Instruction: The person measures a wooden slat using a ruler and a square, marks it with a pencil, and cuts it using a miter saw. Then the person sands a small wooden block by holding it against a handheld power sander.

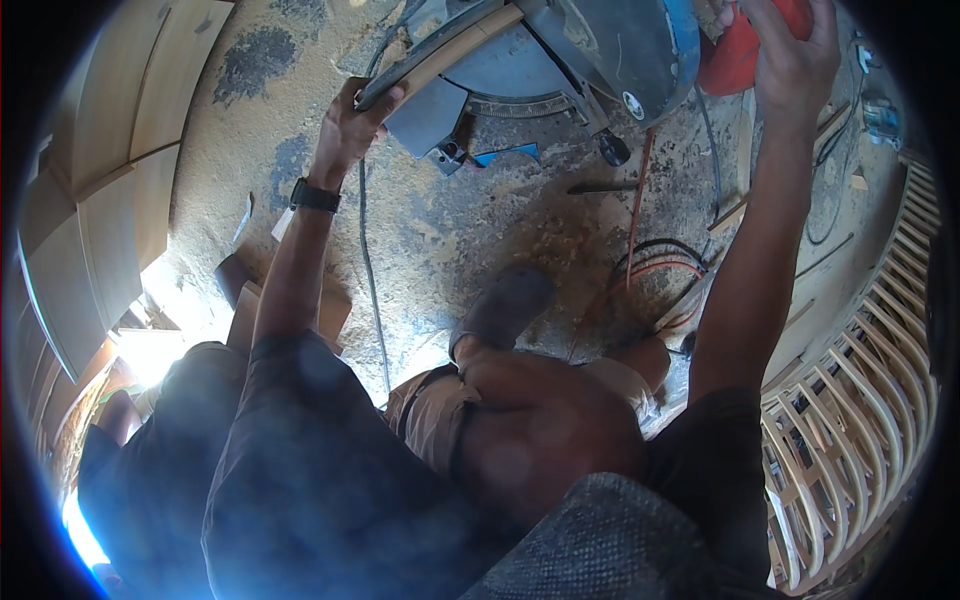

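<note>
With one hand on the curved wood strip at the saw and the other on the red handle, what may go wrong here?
1. The left hand holds the curved wood strip on the saw table, near the blade guard; a slip might bring fingers toward the blade.
2. Cables lie looped on the dusty floor beside the shoe; they may catch a foot.
3. The right hand reaches high to the red handle, so balance seems weak.

Curved pale wooden panels (110, 130) lie along the dusty concrete floor's (450, 230) left edge; a slatted wooden frame (860, 400) fills its right edge.
</note>
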Tool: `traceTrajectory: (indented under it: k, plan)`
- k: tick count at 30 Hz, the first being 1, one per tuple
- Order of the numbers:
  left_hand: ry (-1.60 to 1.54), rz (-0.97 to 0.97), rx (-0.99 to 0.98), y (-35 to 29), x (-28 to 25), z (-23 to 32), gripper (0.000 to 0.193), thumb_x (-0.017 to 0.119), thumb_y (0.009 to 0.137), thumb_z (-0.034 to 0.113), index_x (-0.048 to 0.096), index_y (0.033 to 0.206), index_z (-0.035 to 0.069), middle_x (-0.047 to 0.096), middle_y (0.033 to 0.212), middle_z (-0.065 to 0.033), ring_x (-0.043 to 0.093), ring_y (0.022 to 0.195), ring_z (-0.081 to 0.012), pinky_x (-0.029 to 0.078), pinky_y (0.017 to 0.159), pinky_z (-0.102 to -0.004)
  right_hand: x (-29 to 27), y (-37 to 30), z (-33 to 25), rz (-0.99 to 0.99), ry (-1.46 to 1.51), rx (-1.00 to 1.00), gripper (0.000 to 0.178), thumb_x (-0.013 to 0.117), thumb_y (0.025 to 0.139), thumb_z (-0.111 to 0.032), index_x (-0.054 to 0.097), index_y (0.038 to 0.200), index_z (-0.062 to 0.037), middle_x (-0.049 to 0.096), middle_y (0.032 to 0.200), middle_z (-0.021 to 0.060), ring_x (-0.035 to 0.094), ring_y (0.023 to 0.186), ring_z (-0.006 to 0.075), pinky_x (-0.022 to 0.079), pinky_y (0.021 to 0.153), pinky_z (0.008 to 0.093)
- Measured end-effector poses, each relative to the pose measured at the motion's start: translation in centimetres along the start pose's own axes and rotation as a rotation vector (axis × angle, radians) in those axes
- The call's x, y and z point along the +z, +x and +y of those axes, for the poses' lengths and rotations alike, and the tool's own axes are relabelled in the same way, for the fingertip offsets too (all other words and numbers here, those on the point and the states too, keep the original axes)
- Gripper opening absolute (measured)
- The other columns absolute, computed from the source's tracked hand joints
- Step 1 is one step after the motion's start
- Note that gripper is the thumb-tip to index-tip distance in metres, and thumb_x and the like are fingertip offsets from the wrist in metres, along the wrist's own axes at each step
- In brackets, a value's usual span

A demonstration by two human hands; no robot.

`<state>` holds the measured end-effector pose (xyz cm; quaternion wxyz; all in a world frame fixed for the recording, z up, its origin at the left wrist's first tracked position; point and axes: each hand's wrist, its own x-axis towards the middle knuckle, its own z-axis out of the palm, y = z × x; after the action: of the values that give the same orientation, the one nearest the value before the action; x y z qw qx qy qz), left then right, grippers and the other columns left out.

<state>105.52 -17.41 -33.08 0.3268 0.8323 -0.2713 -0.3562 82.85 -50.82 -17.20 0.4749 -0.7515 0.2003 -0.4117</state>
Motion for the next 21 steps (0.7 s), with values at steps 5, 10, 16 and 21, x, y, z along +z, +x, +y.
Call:
traceTrajectory:
  k: [5, 10, 16, 21]
  plan:
    - [-0.025, -0.013, -0.055, 0.1, -0.1, 0.1, 0.064, 0.07, 0.095, 0.054, 0.065, 0.122, -0.004, 0.066, 0.113, -0.017, 0.073, 0.069, -0.0198, 0.059, 0.057, -0.0319, -0.3, -0.5, 0.5, 0.003, -0.008, 0.045, 0.04, 0.071, 0.092, -0.003, 0.055, 0.129, -0.0015, 0.067, 0.094, 0.0047, 0.062, 0.074, 0.0092, 0.051, 0.066, 0.0249]
    - [-0.015, -0.002, -0.028, 0.0, 0.1, 0.3, 0.068, 0.072, 0.093, 0.058, 0.064, 0.12, -0.005, 0.068, 0.109, -0.0154, 0.073, 0.069, -0.02, 0.058, 0.057, -0.0316, -0.8, -0.8, 0.3, 0.002, -0.028, 0.087, 0.042, 0.073, 0.091, -0.003, 0.056, 0.129, -0.0028, 0.067, 0.093, 0.0047, 0.062, 0.074, 0.01, 0.051, 0.065, 0.0257]
    - [-0.016, -0.034, -0.106, 0.2, -0.3, 0.1, 0.069, 0.07, 0.093, 0.058, 0.063, 0.121, -0.004, 0.066, 0.111, -0.0164, 0.074, 0.071, -0.0203, 0.059, 0.059, -0.0325, -0.9, -1.9, 1.7, 0.034, 0.04, 0.067, 0.045, 0.073, 0.09, -0.003, 0.055, 0.131, -0.0028, 0.067, 0.093, 0.0059, 0.062, 0.072, 0.011, 0.051, 0.063, 0.0265]
    - [-0.001, -0.025, -0.054, 0.2, -0.3, 0.0, 0.071, 0.071, 0.092, 0.06, 0.063, 0.122, -0.004, 0.069, 0.104, -0.0171, 0.074, 0.07, -0.0208, 0.058, 0.059, -0.0317, -0.5, -1.4, 0.9, 0.033, -0.023, 0.037, 0.042, 0.072, 0.092, -0.006, 0.055, 0.13, -0.0024, 0.067, 0.09, 0.0063, 0.063, 0.069, 0.0117, 0.051, 0.06, 0.027]
